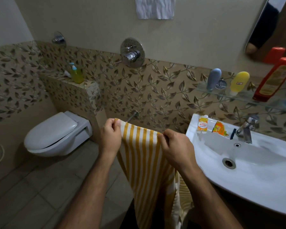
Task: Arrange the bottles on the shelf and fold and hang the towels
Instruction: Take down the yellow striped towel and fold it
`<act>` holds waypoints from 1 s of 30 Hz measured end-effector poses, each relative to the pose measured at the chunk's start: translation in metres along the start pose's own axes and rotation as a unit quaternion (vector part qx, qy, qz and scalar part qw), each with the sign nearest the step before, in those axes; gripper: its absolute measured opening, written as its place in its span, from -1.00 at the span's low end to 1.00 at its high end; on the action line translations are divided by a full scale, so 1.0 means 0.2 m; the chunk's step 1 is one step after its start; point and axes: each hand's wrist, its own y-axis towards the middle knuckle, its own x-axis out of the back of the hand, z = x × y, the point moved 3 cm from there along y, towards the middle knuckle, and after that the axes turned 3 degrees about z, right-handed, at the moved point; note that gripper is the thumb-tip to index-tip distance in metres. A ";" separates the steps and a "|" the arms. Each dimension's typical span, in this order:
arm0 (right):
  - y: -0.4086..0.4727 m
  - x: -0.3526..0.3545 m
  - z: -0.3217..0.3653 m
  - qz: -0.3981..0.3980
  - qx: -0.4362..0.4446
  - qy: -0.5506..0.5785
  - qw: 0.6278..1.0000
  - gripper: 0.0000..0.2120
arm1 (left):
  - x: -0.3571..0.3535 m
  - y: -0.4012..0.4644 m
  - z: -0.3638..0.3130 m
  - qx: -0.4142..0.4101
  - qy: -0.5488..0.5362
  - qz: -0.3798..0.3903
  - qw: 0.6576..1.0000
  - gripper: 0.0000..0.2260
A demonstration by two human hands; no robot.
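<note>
A yellow-and-white striped towel [145,159] hangs down in front of me, held by its top edge. My left hand [110,138] pinches the top left corner and my right hand [175,146] pinches the top right corner. On the glass shelf [203,88] at the right stand a grey bottle [213,78], a yellow bottle [239,82] and a tall red bottle [273,80]. A white towel [155,7] hangs high on the wall. A green pump bottle [76,73] sits on the tiled ledge at the left.
A white sink [257,164] with a tap [245,129] fills the right side; small sachets [202,124] lie on its rim. A wall-hung toilet [56,134] is at the left. A shower mixer [132,52] and a spout [132,115] stick out of the tiled wall.
</note>
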 end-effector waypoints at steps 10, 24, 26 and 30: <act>0.13 -0.02 -0.05 -0.062 -0.063 -0.064 0.994 -0.76 | 0.01 -0.15 -0.03 -0.039 -0.041 -0.060 0.997 -0.88; 0.11 -0.09 0.03 -0.054 0.048 -0.060 0.996 -0.73 | -0.08 -0.13 -0.10 -0.058 -0.011 0.161 0.985 -0.52; 0.10 -0.09 0.03 -0.045 0.068 -0.058 0.995 -0.74 | -0.08 -0.10 -0.10 -0.063 0.061 0.233 0.969 -0.43; 0.09 -0.10 0.05 -0.025 0.113 -0.050 0.992 -0.75 | -0.11 -0.05 -0.10 -0.053 0.068 0.334 0.939 -0.55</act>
